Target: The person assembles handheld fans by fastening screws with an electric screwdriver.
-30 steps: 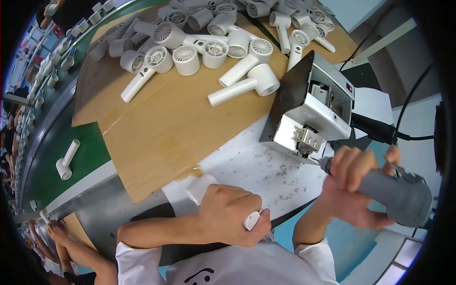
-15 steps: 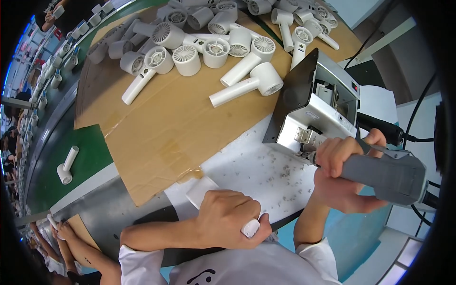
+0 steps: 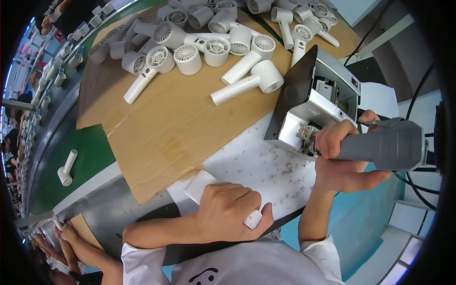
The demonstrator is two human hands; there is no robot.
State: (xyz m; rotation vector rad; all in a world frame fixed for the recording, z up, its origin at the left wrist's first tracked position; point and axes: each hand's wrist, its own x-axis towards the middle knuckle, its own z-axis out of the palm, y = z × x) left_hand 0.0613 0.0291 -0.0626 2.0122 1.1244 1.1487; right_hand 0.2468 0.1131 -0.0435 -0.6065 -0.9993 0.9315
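Observation:
My left hand (image 3: 225,209) is closed around the handle of a white handheld fan (image 3: 198,185). The round head pokes out past the far left of my fist, and the handle's end shows beside my thumb. In my right hand (image 3: 338,159) is a grey electric screwdriver (image 3: 384,144), gripped near its front and lying almost level. Its tip is at the small metal outlet on the front of a black and silver screw feeder (image 3: 290,99). My fingers partly hide the tip, so a screw on it cannot be made out.
A heap of white handheld fans (image 3: 187,59) lies across the cardboard (image 3: 166,123). Small dark screws are scattered over the white sheet (image 3: 256,156). One fan (image 3: 67,168) rests on the green conveyor surface at left. A co-worker's arms (image 3: 83,242) are at lower left. Cables hang at right.
The screwdriver's rear end has swung up to nearly level, my right hand rising slightly with it while the tip stays at the feeder. My left hand keeps its hold on the fan.

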